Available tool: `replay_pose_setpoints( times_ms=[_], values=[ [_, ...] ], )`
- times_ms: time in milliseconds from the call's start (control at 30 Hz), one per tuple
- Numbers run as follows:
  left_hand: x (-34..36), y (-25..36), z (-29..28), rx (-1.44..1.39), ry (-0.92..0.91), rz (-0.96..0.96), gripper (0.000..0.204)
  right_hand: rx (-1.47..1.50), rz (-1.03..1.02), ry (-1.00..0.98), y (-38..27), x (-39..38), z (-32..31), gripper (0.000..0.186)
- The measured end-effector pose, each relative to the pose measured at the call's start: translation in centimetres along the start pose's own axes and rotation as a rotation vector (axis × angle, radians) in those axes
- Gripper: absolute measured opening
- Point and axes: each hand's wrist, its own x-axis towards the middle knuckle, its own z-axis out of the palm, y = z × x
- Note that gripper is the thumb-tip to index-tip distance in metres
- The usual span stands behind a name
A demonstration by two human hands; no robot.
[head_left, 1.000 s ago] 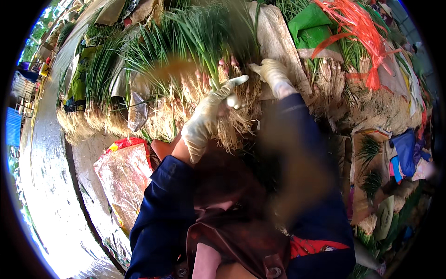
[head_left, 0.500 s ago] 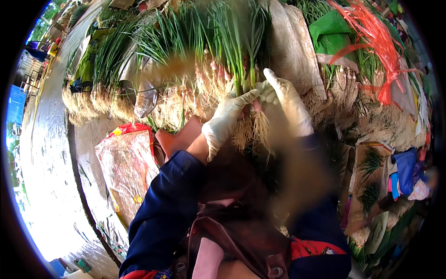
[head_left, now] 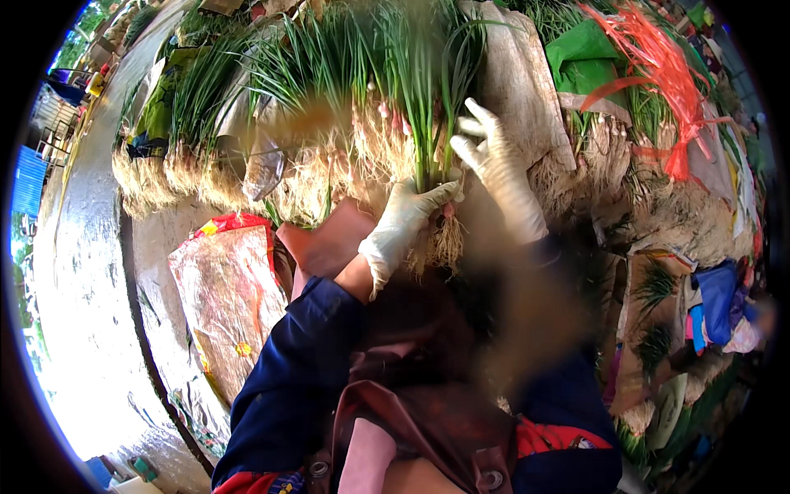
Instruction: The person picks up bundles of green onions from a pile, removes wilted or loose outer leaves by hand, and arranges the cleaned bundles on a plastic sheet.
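My left hand (head_left: pixel 400 224), in a whitish glove, is closed round a small bunch of spring onions (head_left: pixel 425 148) just above the roots. The green leaves point away from me, and the pale stringy roots (head_left: pixel 447 240) hang below the fingers. Beside the bunch on its right, my right hand (head_left: pixel 500 174), gloved the same way, has its fingers apart and nothing in them. Behind the held bunch lies a thick row of more spring onions (head_left: pixel 329 70), roots toward me. A brownish blur covers part of my right forearm.
A crumpled plastic sack (head_left: pixel 226 284) lies at the left, beside the wet grey floor (head_left: pixel 82 305). Beige sacking (head_left: pixel 527 86) lies right of the row. Red plastic strips (head_left: pixel 658 74) and a green cloth (head_left: pixel 583 56) rest on bundles farther right.
My right hand has drawn away from the bunch and its fingers have spread. The left hand keeps its hold and has come slightly nearer me.
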Motion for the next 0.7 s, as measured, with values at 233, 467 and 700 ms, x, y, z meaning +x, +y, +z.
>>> replay_pose_setpoints(
  times_ms=[233, 467, 700],
  values=[
    [-0.5, -1.0, 0.0, -0.313, -0.072, -0.092, 0.025, -0.540, -0.296, -0.008, -1.4, -0.7, -0.5, 0.056],
    [-1.7, 0.1, -1.0, -0.501, -0.248, -0.064, 0.036, 0.528, 0.257, 0.097, 3.1, 1.9, -3.4, 0.010],
    [-2.4, 0.3, -0.7, -0.589, -0.231, -0.142, 0.042, 0.618, 0.465, -0.452, 0.5, -1.4, -1.4, 0.050]
  ],
)
